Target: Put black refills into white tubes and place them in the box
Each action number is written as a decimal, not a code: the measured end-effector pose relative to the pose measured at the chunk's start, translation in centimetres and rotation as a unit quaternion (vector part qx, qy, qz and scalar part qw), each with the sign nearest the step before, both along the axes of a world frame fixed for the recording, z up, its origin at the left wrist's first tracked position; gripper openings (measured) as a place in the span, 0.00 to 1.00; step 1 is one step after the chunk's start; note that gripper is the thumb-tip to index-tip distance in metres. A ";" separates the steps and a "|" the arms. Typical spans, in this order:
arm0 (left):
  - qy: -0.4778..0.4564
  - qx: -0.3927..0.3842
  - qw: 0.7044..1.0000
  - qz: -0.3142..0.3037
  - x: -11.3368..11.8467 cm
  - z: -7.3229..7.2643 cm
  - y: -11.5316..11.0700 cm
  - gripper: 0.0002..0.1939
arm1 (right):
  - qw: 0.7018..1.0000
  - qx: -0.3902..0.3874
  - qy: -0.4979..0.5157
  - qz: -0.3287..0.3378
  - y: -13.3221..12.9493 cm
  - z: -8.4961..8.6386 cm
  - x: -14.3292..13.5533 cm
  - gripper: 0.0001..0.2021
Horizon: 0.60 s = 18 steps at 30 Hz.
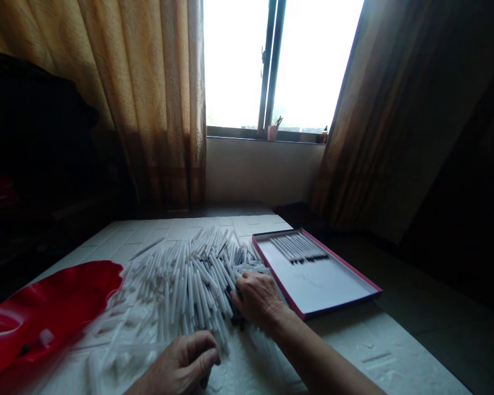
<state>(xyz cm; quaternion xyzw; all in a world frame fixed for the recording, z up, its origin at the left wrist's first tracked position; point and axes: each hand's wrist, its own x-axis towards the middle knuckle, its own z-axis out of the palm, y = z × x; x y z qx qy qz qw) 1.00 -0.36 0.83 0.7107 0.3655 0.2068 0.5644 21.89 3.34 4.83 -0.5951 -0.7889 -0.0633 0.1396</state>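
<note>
A loose pile of slim, whitish pens or pen tubes [197,274], some with dark ends, spreads across the table. My right hand [257,296] is at the pile's right edge, its fingers bent together among the pens; dark pieces lie by the fingertips, and what it grips is hidden. Nearer to me, my left hand [187,359] is curled closed in front of the pile. A blurred clear tube [142,347] reaches leftward from beside it; I cannot tell whether the hand holds it. Right of the pile, a shallow pink-edged box [333,285] holds a neat row of pens [298,248].
A red wavy-rimmed basin [66,291] with a few small pieces in it stands at the left. The table [395,351] has a white brick-patterned cover. Beyond it are curtains [156,99] and a window; a pink cup [272,133] stands on the sill.
</note>
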 end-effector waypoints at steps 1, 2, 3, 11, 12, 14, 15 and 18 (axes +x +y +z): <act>0.005 -0.001 1.000 0.002 0.0 0.3 -0.1 0.33 | 1.000 -0.002 0.005 -0.002 0.0 0.0 0.0 0.09; 0.009 -0.002 1.000 0.002 0.0 0.4 -0.1 0.34 | 1.000 -0.003 0.012 -0.004 0.0 0.1 0.1 0.08; 0.012 -0.003 1.000 0.004 0.1 0.5 -0.2 0.34 | 1.000 -0.002 0.020 -0.009 0.0 0.3 0.3 0.08; -0.047 0.019 0.998 0.027 -0.8 -0.3 -0.5 0.30 | 0.985 0.044 0.165 -0.026 0.1 2.1 4.1 0.09; -0.051 0.081 0.994 0.059 -1.1 -0.1 -0.6 0.26 | 0.982 0.039 0.185 -0.002 -0.1 2.1 4.2 0.08; -0.045 0.319 0.935 0.145 -1.8 0.6 -0.8 0.14 | 0.974 0.018 0.219 0.063 -0.9 1.9 4.0 0.05; -0.034 0.453 0.875 0.167 -2.0 1.0 -0.8 0.08 | 0.968 0.006 0.233 0.095 -1.3 1.8 3.7 0.04; 0.053 0.679 0.714 0.164 -2.2 2.1 -0.6 0.11 | 0.950 -0.022 0.264 0.167 -2.6 1.4 2.4 0.04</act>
